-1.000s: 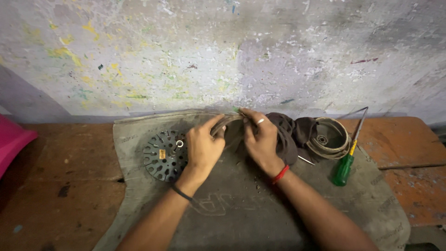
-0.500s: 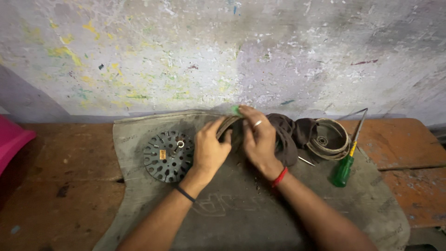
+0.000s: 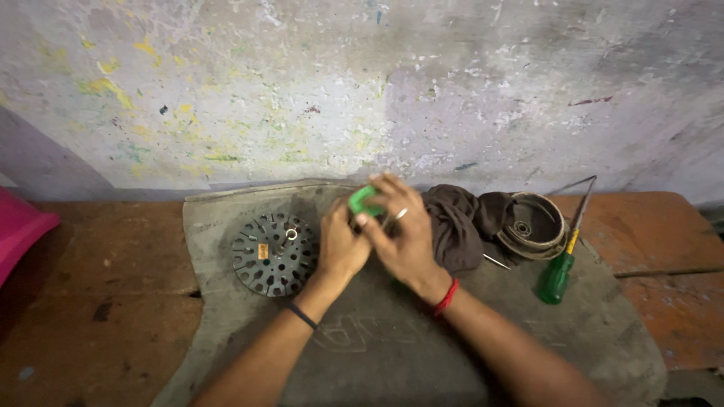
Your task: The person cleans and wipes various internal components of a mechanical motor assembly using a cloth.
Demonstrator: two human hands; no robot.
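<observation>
Hands meet mid-mat near the tabletop's far edge: right hand [image 3: 407, 241] pinches a small green piece [image 3: 363, 200], left hand [image 3: 341, 245] closed beside it, slotted metal disc [image 3: 274, 252] just left; handling step, likely needing steady fingertip alignment.

Two hands are in view, a left hand [image 3: 341, 245] and a right hand [image 3: 403, 237], with one small green object [image 3: 363, 200] between them (what it is cannot be told). On one grey mat [image 3: 392, 347] lie one slotted round metal core [image 3: 274, 253], one dark cloth [image 3: 456, 226], one round metal housing [image 3: 534, 226] and one green-handled screwdriver [image 3: 562, 260]. One pink object [image 3: 19, 230] shows at the edge.
</observation>
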